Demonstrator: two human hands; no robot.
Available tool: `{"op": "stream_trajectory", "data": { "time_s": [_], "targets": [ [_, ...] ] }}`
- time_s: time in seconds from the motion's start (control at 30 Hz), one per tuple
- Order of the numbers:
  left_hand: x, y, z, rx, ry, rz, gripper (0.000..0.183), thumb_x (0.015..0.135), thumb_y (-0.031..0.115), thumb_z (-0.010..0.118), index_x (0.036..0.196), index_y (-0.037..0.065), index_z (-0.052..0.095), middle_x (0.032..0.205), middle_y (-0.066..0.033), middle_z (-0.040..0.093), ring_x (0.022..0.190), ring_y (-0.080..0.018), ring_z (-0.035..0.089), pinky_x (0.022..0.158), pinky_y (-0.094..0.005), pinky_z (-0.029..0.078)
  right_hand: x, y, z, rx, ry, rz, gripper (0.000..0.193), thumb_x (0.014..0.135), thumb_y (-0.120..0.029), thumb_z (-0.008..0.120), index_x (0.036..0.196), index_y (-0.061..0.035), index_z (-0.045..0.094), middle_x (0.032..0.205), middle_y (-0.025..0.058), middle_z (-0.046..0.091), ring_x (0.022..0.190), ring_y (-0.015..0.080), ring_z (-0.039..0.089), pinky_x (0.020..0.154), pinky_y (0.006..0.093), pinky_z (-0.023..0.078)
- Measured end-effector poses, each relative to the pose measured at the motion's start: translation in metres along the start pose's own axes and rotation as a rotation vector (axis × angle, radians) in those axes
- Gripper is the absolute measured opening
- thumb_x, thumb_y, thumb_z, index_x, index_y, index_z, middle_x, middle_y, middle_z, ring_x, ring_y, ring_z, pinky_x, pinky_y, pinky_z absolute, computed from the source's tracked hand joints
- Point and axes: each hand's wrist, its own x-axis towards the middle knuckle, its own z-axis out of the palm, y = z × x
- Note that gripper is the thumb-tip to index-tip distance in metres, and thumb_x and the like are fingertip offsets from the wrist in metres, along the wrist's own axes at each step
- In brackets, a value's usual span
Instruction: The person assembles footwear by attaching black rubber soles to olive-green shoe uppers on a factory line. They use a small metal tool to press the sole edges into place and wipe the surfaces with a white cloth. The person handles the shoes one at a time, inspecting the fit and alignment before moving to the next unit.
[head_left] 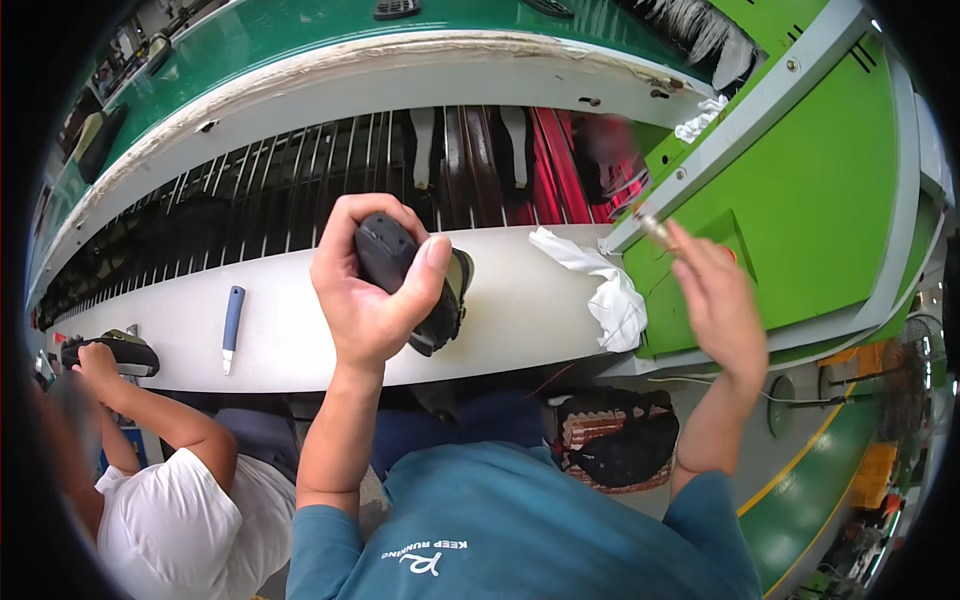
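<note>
My left hand (pixel 372 290) is wrapped round a black shoe (pixel 392 255), holding it tilted above the white worktop (pixel 520 300). Fingers and palm hide part of the shoe. Off to the right, beside the green machine panel (pixel 790 210), my right hand (pixel 715 300) is raised and smeared by motion. Its fingers are closed on a thin, pale stick-like tool (pixel 655 230), whose kind I cannot make out. Below that hand, a crumpled white cloth (pixel 615 305) lies at the worktop's right end. A blue-handled knife (pixel 233 325) rests on the worktop to the left.
Beyond the worktop runs a roller conveyor (pixel 285 190), carrying dark shoe parts (pixel 515 150) near a red glow. A green shelf (pixel 300 30) rises behind it. At the left, a person in a white shirt (pixel 200 525) holds another dark shoe (pixel 125 352). A black bag (pixel 625 450) sits below.
</note>
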Motion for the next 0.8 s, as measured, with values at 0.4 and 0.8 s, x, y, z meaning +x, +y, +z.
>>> {"op": "stream_trajectory", "data": {
  "time_s": [0.4,0.8],
  "targets": [
    [0.009,0.020,0.045,0.202,-0.016,-0.046,0.032,0.084,0.013,0.090,0.100,0.005,0.063,0.071,0.0051,0.058,0.065,-0.0023,0.053,0.059,-0.0201,0.042,0.101,-0.137,-0.003,1.561,0.016,-0.452,0.046,0.120,-0.041,0.037,0.112,-0.0035,0.063,0.074,-0.0060,0.038,0.060,0.0072,0.039,0.050,0.0234,0.030],
    [0.008,-0.002,0.026,0.215,0.017,-0.097,0.033,0.087,0.015,0.088,0.105,0.005,0.062,0.083,0.0013,0.059,0.072,-0.0058,0.052,0.065,-0.0232,0.045,0.064,-0.159,0.020,1.434,-0.766,-0.509,0.057,0.096,-0.018,0.080,0.147,0.0020,0.064,0.088,0.0066,0.072,0.078,0.0189,0.069,0.071,0.0319,0.054]
  ]
}}
